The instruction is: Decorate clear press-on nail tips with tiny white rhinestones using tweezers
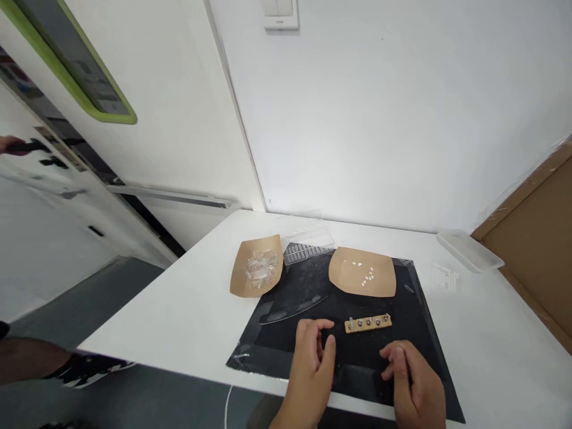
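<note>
My left hand rests over the near part of a black mat, its thumb and index finger apart with nothing seen between them. To its right, my right hand has its fingers curled and the thumb against them; whether anything small is inside is hidden. Just beyond and between both hands lies a tan strip with several round metal studs. Small clear pieces stand at its left end and right end. Neither hand touches the strip. A thin curved clear piece lies on the mat left of it.
A brown paper tray holds clear plastic pieces; another paper tray holds small white bits. Between them sits a clear compartment box. A translucent tray lies far right. At left, another person's hand is by a door handle.
</note>
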`<state>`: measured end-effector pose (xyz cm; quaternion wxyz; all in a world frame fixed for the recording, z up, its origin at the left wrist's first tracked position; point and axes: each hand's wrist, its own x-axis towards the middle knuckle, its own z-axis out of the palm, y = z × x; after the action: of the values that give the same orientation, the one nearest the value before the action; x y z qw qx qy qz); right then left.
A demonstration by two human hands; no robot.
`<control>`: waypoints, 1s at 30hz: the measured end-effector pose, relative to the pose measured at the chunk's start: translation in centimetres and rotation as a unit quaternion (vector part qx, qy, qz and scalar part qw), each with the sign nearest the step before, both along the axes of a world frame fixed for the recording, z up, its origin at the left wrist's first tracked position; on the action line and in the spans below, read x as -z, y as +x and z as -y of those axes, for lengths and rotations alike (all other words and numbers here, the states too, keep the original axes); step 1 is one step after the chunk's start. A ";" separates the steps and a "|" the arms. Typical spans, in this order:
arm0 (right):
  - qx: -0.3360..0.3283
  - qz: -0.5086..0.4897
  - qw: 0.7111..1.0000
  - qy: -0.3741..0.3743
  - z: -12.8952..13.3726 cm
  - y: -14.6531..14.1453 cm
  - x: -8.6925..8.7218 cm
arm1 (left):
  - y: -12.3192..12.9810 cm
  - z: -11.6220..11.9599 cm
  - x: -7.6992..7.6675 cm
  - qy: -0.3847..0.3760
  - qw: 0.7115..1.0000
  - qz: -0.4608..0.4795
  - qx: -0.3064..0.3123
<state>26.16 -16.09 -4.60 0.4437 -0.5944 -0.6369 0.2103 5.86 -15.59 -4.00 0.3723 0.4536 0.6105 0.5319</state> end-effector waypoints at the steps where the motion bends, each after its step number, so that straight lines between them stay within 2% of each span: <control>1: -0.007 0.053 0.998 0.013 -0.1 -0.1 0.2 | 0.3 0.1 -0.1 0.012 0.997 -0.073 0.016; 3: -0.023 0.139 0.989 0.047 -0.5 -0.2 0.7 | 0.7 0.1 -0.2 0.026 0.984 -0.170 0.051; 5: -0.050 0.186 0.976 0.099 -1.1 -0.2 1.1 | 0.9 -0.1 0.0 0.029 0.973 -0.220 0.063; 10: -0.066 0.245 0.950 0.179 -2.0 -0.6 1.6 | 0.5 -0.8 1.3 0.043 0.964 -0.258 0.057; 15: -0.053 0.260 0.950 0.167 -2.1 -0.9 1.8 | 0.2 -1.1 1.6 0.030 0.961 -0.263 0.076; 23: -0.057 0.248 0.959 0.128 -2.0 -1.0 1.5 | 0.2 -1.2 1.4 0.030 0.973 -0.218 0.075; 30: -0.064 0.260 0.955 0.128 -2.0 -0.5 2.3 | 0.1 -1.3 1.2 0.034 0.971 -0.223 0.075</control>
<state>25.71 -14.06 -6.89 0.3204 -0.5246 -0.7887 -0.0071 5.95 -14.31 -5.23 0.2505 0.6177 0.6239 0.4080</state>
